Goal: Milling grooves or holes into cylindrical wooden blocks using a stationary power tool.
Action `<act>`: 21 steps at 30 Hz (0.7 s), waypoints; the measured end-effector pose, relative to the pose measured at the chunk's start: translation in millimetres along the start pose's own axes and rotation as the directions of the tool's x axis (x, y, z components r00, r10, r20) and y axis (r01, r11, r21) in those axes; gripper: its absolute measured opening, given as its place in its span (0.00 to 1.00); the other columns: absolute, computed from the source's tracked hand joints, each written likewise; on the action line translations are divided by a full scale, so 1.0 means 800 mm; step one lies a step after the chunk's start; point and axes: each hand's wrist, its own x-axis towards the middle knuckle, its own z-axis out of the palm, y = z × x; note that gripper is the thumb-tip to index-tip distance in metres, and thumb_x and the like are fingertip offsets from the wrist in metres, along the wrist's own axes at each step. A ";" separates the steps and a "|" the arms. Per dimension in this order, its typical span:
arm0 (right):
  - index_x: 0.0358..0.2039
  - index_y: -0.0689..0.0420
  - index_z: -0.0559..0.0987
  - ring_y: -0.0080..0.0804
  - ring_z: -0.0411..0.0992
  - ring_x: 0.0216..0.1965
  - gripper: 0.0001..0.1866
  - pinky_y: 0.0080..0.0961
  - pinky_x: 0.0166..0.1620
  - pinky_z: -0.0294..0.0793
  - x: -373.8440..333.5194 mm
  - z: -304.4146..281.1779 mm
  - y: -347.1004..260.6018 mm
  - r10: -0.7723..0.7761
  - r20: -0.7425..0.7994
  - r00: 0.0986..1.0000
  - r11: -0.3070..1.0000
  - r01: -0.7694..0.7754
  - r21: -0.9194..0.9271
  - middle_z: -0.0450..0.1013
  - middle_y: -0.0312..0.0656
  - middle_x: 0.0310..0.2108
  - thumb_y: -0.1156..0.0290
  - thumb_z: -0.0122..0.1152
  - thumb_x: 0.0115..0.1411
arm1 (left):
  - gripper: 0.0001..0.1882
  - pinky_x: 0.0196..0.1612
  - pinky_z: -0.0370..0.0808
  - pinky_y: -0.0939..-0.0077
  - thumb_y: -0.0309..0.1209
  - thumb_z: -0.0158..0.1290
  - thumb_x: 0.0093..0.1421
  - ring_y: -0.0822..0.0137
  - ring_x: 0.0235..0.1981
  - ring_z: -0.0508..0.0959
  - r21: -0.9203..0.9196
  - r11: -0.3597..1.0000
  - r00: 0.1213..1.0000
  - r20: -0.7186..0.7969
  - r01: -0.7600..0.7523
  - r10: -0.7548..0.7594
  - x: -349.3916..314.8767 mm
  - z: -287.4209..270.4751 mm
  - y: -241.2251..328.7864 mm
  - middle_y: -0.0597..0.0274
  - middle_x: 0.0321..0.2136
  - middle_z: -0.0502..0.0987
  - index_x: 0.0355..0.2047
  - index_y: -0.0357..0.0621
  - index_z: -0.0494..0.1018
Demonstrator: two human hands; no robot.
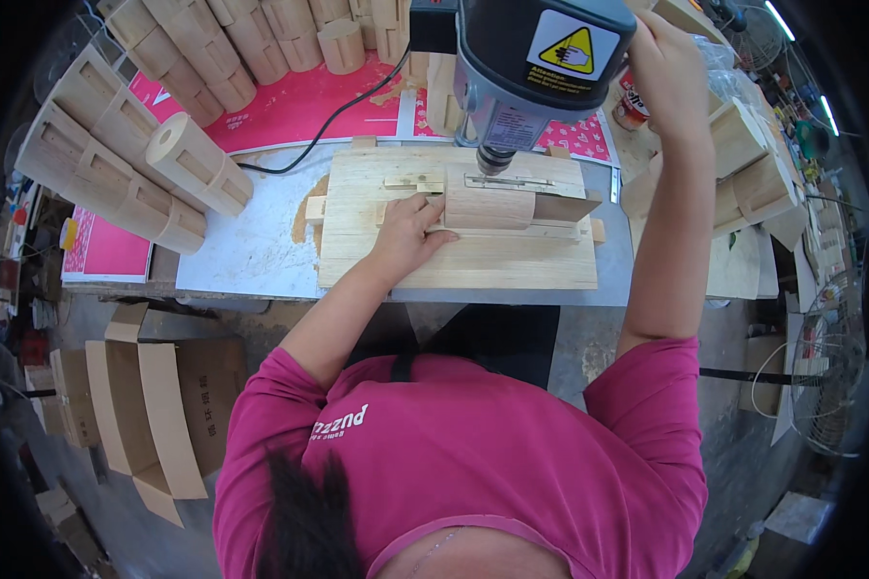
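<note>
A rounded pale wooden block (492, 208) lies lengthwise in a wooden jig board (377, 265) on the bench. My left hand (410, 236) grips the block's left end, fingers behind and thumb in front. Directly over the block's back edge hangs the chuck (495, 160) of a dark grey drill press (512, 87); whether a bit touches the wood is hidden. A thin flat plate (565, 206) sticks out at the block's right end. My right hand (671, 72) is raised at the right side of the drill head, fingers bent round something the machine hides.
Grooved wooden cylinders (116, 193) stand in rows at the left and back, one cylinder (198, 164) nearer the jig. A black cable (333, 116) crosses the bench. More wooden pieces (753, 188) are stacked right, near a red can (631, 104). An open cardboard box (169, 415) sits below left.
</note>
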 end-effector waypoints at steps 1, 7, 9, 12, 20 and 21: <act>0.24 0.65 0.74 0.36 0.70 0.26 0.20 0.27 0.31 0.67 -0.012 -0.007 0.009 -0.063 0.005 0.998 0.998 0.063 -0.014 0.70 0.49 0.21 0.59 0.46 0.57 | 0.27 0.36 0.62 0.67 0.36 0.61 0.41 0.60 0.30 0.69 -0.031 1.000 1.000 0.011 0.002 -0.002 0.000 0.002 -0.002 0.60 0.25 0.69 0.43 0.42 0.70; 0.23 0.62 0.75 0.35 0.66 0.16 0.08 0.26 0.23 0.63 -0.132 0.005 -0.002 -0.054 -0.061 0.997 0.982 0.064 0.177 0.65 0.45 0.13 0.71 0.51 0.55 | 0.26 0.35 0.62 0.67 0.35 0.62 0.41 0.59 0.29 0.68 -0.057 0.998 1.000 0.001 0.008 -0.008 -0.002 0.004 -0.003 0.60 0.25 0.68 0.43 0.43 0.71; 0.28 0.63 0.77 0.31 0.66 0.17 0.06 0.23 0.22 0.62 -0.159 0.021 -0.002 0.042 -0.115 0.992 0.948 -0.003 0.319 0.66 0.43 0.15 0.77 0.51 0.53 | 0.26 0.35 0.62 0.67 0.36 0.62 0.41 0.59 0.29 0.68 -0.053 0.999 1.000 0.000 -0.003 0.003 -0.001 0.004 -0.002 0.60 0.24 0.68 0.43 0.42 0.71; 0.34 0.64 0.76 0.31 0.65 0.18 0.09 0.24 0.26 0.63 -0.185 0.057 0.024 -0.050 -0.226 0.973 0.952 0.115 0.283 0.68 0.42 0.19 0.79 0.50 0.52 | 0.26 0.35 0.63 0.66 0.35 0.62 0.41 0.59 0.29 0.68 -0.086 0.996 0.999 0.025 0.029 -0.027 0.000 0.004 -0.003 0.60 0.25 0.69 0.42 0.42 0.71; 0.35 0.64 0.75 0.36 0.64 0.21 0.11 0.28 0.31 0.63 -0.205 0.117 0.066 -0.190 -0.337 0.922 0.904 0.298 0.306 0.66 0.42 0.19 0.81 0.51 0.49 | 0.26 0.34 0.64 0.65 0.35 0.62 0.41 0.57 0.28 0.68 -0.046 0.999 1.000 0.006 0.021 -0.021 -0.001 0.001 -0.002 0.59 0.25 0.68 0.42 0.42 0.72; 0.34 0.64 0.75 0.36 0.64 0.20 0.10 0.28 0.30 0.63 -0.204 0.115 0.066 -0.196 -0.320 0.927 0.909 0.294 0.295 0.66 0.42 0.19 0.82 0.51 0.49 | 0.26 0.34 0.64 0.65 0.35 0.62 0.41 0.57 0.28 0.68 -0.044 0.999 1.000 0.003 0.015 -0.015 -0.001 0.001 -0.002 0.59 0.25 0.68 0.42 0.42 0.72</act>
